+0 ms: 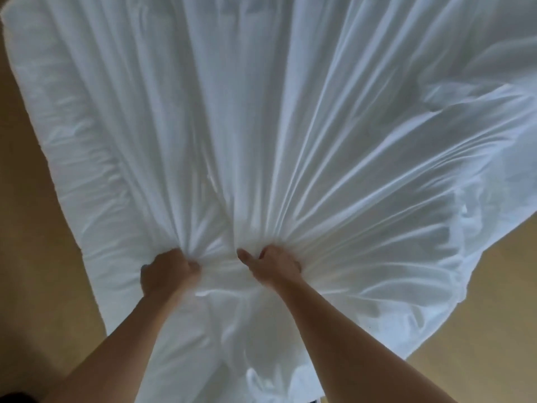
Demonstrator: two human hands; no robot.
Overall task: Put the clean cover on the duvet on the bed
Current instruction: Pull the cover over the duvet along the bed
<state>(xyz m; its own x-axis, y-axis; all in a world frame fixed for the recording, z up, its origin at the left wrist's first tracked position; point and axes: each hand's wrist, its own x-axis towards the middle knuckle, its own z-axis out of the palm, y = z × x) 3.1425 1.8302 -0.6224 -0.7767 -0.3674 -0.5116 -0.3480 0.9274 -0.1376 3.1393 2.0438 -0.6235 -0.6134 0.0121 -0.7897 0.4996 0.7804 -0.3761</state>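
Here, thin white cover (290, 126) in smooth, fan-shaped folds.

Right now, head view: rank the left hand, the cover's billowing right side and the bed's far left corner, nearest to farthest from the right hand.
From the right hand, gripping the cover:
1. left hand, just beside it on the left
2. billowing right side, up and to the right
3. bed's far left corner, top left, farthest

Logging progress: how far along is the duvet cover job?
Done: cover fanned out flat ahead. In hand: left hand and right hand both grip its bunched near edge. Left: smoothing the loose, billowed right side; what's inside cannot be told.
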